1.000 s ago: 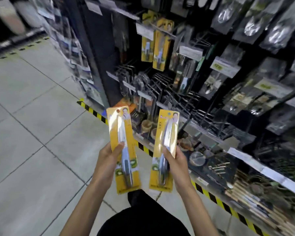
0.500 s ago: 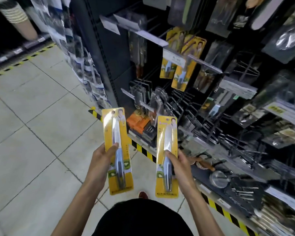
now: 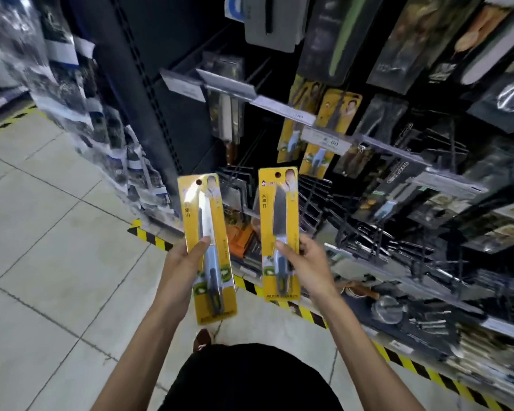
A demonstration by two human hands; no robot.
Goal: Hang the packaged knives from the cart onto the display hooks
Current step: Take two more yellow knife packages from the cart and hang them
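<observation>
Left hand: the left hand (image 3: 180, 262) grips the left yellow card blister pack with a steel knife sealed under clear plastic (image 3: 209, 232), thumb across the front near the handle, card upright.
Right hand: the right hand (image 3: 307, 262) grips the right yellow card blister pack of the same kind (image 3: 279, 221), thumb on its front, fingers behind.
Head view, the packs: both are held out in front of the body, a gap between them, each with its round hang hole (image 3: 198, 182) at the top and uncovered.
Head view, target: two matching yellow packs hanging on the display (image 3: 337, 126) sit above and to the right of the held ones, behind a clear price-label strip (image 3: 324, 143); the hook itself is too blurred to make out.
Step in hand: probably carrying the packs up to that row, neither yet hung.
Doing it well: hang one at a time; keep the grip low so the hole stays free, line the hole with the hook tip, then slide the card back flat.
Edges: the label strip juts toward the person; dark wire racks (image 3: 353, 221) crowd the space below.
Open room: pale tiled floor (image 3: 57, 232) lies open to the left; the black-and-yellow floor tape (image 3: 152, 240) marks the shelf foot.
Cart: not in view.
</observation>
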